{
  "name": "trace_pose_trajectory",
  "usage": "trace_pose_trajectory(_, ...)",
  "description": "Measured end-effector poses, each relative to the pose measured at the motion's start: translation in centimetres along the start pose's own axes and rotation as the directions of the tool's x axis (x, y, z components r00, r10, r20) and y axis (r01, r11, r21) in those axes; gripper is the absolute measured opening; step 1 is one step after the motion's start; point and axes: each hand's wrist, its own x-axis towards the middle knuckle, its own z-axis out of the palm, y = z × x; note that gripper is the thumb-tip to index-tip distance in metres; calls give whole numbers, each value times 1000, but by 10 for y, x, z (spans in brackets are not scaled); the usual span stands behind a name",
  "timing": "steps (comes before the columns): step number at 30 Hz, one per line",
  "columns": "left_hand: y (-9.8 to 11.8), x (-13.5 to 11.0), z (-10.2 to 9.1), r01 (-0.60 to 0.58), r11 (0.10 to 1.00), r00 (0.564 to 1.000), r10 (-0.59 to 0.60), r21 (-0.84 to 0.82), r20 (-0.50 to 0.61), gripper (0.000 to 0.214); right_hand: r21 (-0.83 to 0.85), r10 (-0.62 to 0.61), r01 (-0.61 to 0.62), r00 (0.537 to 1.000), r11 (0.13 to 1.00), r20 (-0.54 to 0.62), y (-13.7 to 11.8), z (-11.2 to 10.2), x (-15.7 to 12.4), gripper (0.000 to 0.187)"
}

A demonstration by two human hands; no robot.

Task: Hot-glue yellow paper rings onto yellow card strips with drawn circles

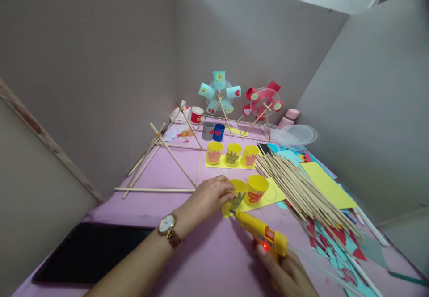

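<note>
My left hand [208,196], with a wristwatch on its wrist, reaches across the pink table [201,261] and pinches the rim of a yellow paper cup [237,194] with a green cut-out on it. Right beside it stands a second yellow cup [256,189] with a red cut-out; both rest on a yellow paper strip [268,199]. My right hand [284,274] grips a yellow glue gun [263,233] with a red light lit. Its nozzle points at the base of the first cup.
Three more yellow cups [232,154] stand on another strip behind. A pile of wooden sticks [301,190] lies to the right over coloured paper scraps. A stick frame [161,158], two paper wheels [219,92], small cups and a clear lid [295,135] stand at the back. A dark tablet [90,252] lies near left.
</note>
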Motion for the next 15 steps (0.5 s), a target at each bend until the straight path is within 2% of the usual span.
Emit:
trace_pose_trajectory(3, -1, 0, 1, -2, 1000, 1000, 2, -24, -6, 18, -58, 21, -18, 998, 998, 55, 5, -2, 3, 68)
trace_pose_trajectory(9, -3, 0, 1, 10, 998, 1000, -11, -63, -24, 20, -57, 4, -4, 1000, 998, -3, -1, 3, 2, 65)
trace_pose_trajectory(12, -4, 1, 2, 28, 996, 999, -31, -80, -35, 22, -32, 3, -5, 997, 999, -76, -1, 6, 0, 67)
trace_pose_trajectory(15, -5, 1, 2, 44, 994, 998, -49, -97, -48, 23, -92, 36, -44, 995, 995, -93, 2, 5, -1, 68)
